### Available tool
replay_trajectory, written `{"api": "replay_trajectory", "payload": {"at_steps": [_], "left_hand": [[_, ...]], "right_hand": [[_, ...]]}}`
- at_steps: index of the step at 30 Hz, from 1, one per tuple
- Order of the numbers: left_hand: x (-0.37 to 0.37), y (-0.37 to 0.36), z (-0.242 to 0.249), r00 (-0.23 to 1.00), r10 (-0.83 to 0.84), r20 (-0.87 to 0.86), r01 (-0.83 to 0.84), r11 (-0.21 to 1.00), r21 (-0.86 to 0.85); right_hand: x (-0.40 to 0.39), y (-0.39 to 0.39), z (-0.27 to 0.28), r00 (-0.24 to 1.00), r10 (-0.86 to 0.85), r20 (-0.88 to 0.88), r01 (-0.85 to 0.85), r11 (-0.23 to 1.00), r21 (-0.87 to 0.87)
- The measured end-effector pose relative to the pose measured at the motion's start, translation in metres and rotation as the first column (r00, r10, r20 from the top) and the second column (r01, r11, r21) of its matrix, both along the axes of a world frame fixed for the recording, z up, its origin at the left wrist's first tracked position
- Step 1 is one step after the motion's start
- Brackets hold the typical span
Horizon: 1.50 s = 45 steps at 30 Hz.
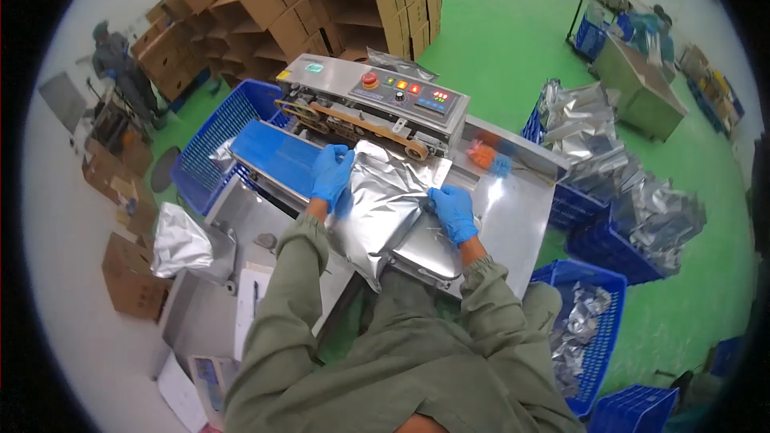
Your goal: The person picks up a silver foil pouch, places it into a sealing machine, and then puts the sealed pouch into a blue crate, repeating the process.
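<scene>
A silver foil bag point(375, 202) lies in front of a band sealing machine point(369, 88), its top edge up against the machine's belt. My left hand point(330, 175), in a blue glove, grips the bag's upper left edge beside the blue conveyor belt point(273, 156). On the other side, my gloved right hand point(455, 214) pinches the bag's right edge near the upper corner. A second silver foil bag point(433, 247) lies flat underneath, partly covered. The fingertips of both hands are partly hidden by the foil.
Blue crates point(613, 329) with foil bags stand at the right. Another blue crate point(210, 162) sits behind the conveyor. An orange and blue object point(488, 157) lies on the steel table point(513, 220). Cardboard boxes point(273, 12) are stacked behind. Other people work farther off.
</scene>
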<state>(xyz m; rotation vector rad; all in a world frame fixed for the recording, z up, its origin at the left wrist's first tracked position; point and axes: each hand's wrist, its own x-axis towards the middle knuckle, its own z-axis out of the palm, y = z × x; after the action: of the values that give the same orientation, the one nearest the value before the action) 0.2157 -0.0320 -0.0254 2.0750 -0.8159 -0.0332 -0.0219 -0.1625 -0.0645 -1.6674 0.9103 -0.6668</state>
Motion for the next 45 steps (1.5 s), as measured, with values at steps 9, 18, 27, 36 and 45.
{"api": "replay_trajectory", "payload": {"at_steps": [9,18,27,36,45], "left_hand": [[-0.139,0.036,0.062,0.883,-0.469,-0.019,0.462,0.876,-0.135],[-0.212,0.028,0.039,0.790,-0.542,-0.287,0.553,0.832,-0.050],[-0.273,-0.013,0.057,0.753,-0.615,-0.236,0.648,0.756,0.097],[-0.259,0.020,0.046,0.746,-0.640,-0.183,0.654,0.756,0.024],[-0.258,0.034,0.022,0.614,-0.711,-0.344,0.738,0.671,-0.070]], "right_hand": [[-0.027,0.031,0.011,0.989,0.060,0.135,-0.036,0.984,-0.177],[-0.448,0.012,-0.176,0.338,-0.754,-0.563,0.797,0.548,-0.256],[-0.528,0.034,-0.319,0.352,-0.275,-0.895,0.545,0.837,-0.042],[-0.510,-0.039,-0.282,0.363,-0.480,-0.799,0.299,0.872,-0.388],[-0.409,0.011,0.030,0.704,-0.640,-0.308,0.274,0.645,-0.714]]}}
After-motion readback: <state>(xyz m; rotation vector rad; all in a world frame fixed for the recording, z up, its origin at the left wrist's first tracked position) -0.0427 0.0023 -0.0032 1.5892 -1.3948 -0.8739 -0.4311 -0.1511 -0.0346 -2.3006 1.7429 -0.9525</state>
